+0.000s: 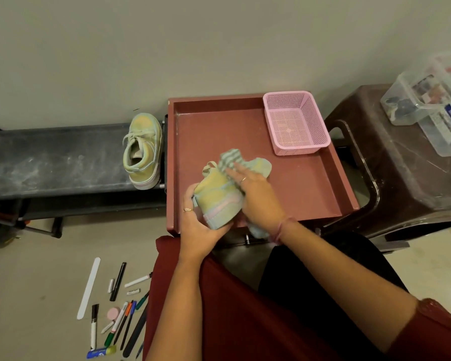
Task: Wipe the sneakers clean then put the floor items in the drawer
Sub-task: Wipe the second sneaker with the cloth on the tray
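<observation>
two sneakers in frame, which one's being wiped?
The sneaker over the red drawer: the left hand grips it and the right hand presses a striped cloth on it. The other sneaker sits untouched on the black rack.

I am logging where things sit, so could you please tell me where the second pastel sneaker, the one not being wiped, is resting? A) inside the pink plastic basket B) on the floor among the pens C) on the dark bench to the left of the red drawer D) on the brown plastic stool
C: the unheld pastel yellow-green sneaker stands on the dark grey bench, just left of the open red drawer.
</observation>
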A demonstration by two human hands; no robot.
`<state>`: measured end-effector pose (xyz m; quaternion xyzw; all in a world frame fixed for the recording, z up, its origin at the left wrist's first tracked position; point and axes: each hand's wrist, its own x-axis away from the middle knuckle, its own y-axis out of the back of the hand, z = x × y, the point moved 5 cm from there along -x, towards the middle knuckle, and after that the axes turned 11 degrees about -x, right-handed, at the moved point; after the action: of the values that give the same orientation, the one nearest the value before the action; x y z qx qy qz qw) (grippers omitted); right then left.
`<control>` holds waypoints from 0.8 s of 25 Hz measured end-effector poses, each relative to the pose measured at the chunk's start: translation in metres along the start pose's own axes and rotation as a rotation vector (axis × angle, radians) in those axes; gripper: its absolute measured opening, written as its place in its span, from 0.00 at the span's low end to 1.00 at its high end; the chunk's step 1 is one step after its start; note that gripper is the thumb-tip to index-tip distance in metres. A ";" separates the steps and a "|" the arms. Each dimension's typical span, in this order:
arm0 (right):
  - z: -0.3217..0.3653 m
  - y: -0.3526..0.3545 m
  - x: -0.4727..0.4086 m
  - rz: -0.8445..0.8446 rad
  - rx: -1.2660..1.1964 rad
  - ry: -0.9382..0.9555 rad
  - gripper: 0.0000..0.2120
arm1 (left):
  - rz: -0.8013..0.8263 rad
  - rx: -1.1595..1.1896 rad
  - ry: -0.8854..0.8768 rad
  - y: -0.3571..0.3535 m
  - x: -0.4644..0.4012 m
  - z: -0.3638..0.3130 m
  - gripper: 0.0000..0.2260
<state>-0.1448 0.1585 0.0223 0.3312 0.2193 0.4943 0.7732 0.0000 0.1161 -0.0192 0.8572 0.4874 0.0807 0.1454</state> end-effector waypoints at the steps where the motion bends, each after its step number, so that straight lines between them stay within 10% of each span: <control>1: 0.015 -0.004 0.014 0.008 -0.120 0.064 0.34 | 0.010 0.014 0.005 -0.001 0.000 -0.001 0.42; 5: 0.034 -0.006 0.035 0.020 0.060 0.352 0.34 | -0.006 0.042 0.010 0.001 0.001 0.000 0.43; 11: 0.013 0.012 -0.026 0.150 0.008 0.040 0.29 | -0.009 -0.054 -0.016 -0.001 0.001 -0.003 0.42; 16: 0.055 -0.035 0.063 -0.028 0.058 0.462 0.24 | -0.018 -0.116 0.023 -0.002 0.001 -0.005 0.19; 20: 0.018 -0.033 0.053 -0.113 0.290 0.661 0.18 | -0.009 -0.078 0.045 -0.005 -0.001 -0.007 0.25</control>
<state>-0.0902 0.1921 0.0095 0.2469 0.5431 0.4948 0.6318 -0.0068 0.1188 -0.0148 0.8467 0.4908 0.1181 0.1682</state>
